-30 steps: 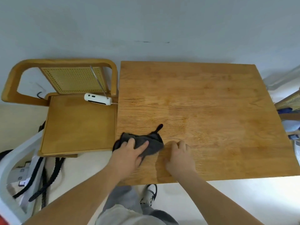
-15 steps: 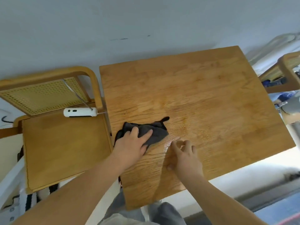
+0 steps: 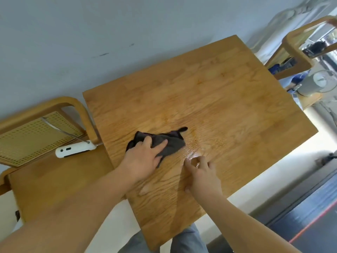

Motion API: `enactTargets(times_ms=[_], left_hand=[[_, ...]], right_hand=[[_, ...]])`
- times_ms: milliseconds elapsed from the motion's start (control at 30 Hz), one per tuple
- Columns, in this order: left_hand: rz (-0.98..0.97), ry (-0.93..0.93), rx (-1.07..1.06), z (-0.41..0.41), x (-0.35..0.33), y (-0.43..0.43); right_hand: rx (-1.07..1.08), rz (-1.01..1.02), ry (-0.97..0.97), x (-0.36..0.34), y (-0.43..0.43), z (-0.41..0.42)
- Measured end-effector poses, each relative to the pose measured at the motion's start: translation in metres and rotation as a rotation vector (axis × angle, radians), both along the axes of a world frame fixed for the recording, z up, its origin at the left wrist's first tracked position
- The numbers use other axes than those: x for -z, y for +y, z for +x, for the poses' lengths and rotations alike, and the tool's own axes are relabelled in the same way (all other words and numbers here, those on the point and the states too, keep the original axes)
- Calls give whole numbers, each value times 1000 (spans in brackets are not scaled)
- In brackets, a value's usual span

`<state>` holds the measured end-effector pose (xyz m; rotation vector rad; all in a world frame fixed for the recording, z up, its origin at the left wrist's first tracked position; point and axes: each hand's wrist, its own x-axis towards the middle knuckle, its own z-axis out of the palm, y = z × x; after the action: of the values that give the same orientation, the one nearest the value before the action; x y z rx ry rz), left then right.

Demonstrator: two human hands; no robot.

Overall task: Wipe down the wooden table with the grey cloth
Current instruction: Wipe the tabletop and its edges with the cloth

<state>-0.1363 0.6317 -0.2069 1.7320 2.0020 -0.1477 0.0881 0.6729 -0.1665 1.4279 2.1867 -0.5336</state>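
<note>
The wooden table (image 3: 209, 92) fills the middle of the view, tilted in the frame. A crumpled dark grey cloth (image 3: 171, 142) lies on its near left part. My left hand (image 3: 144, 159) presses flat on the cloth's left half, fingers spread over it. My right hand (image 3: 202, 174) rests on the bare tabletop just right of the cloth, fingers slightly curled, holding nothing. A wet sheen shows on the wood beside the cloth's right edge.
A wooden chair (image 3: 54, 172) with a cane back stands against the table's left side, with a white device (image 3: 75, 149) on its seat. Another wooden chair (image 3: 299, 46) and a small fan (image 3: 315, 84) are at the far right. A wall runs behind.
The view has tilted and swung left to right. My left hand has slid the cloth further from the table's left edge toward the middle. My right hand stays just beside it.
</note>
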Motion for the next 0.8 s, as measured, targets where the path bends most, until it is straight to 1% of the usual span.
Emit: enactTargets(times_ms=[67,100,133,167,200,267,300,367,400,433,533,567,600,633,700,767,800], left_hand=[[14,9,-315,1,0,20],[27,41,-395,11,-2,22],[47,85,-394,25,-2,19],[68,96,-341,42,-3,10],[75,73,-242,58,-5,-3],[43,-16,14,75,-9,-30],[30,-38,115,71,-9,-34],[17,-16,198,47,-8,-25],[16,13,178,33,-6,-16],[11,32,83,21,-4,-8],[8,7,-467,9,2,-5],[10,16,-582,14,2,-11],[11,38,-604,24,2,-21],[35,51,-556,36,0,-35],[88,9,-346,58,-4,-69],[58,-70,-98,63,-8,-93],[41,-91,-12,56,-8,-97]], right_hand=[[-6,-4,-3,-1,0,2],[-9,-3,-4,0,0,3],[-11,-1,-2,0,-1,4],[-11,2,4,0,-2,5],[-10,5,13,0,-3,6],[-13,3,17,-1,-3,8],[-11,-4,14,-2,-4,8],[-16,-10,3,-3,-3,6],[-21,-5,-4,-2,-1,4],[-27,2,-15,0,0,1],[-54,30,-71,7,-2,-6],[-64,47,-83,9,-2,-7],[-69,56,-88,9,-2,-7],[-71,53,-85,9,-3,-6],[-70,45,-72,6,-3,-5],[-69,49,-66,4,-2,-4],[-63,45,-63,3,-3,-4]])
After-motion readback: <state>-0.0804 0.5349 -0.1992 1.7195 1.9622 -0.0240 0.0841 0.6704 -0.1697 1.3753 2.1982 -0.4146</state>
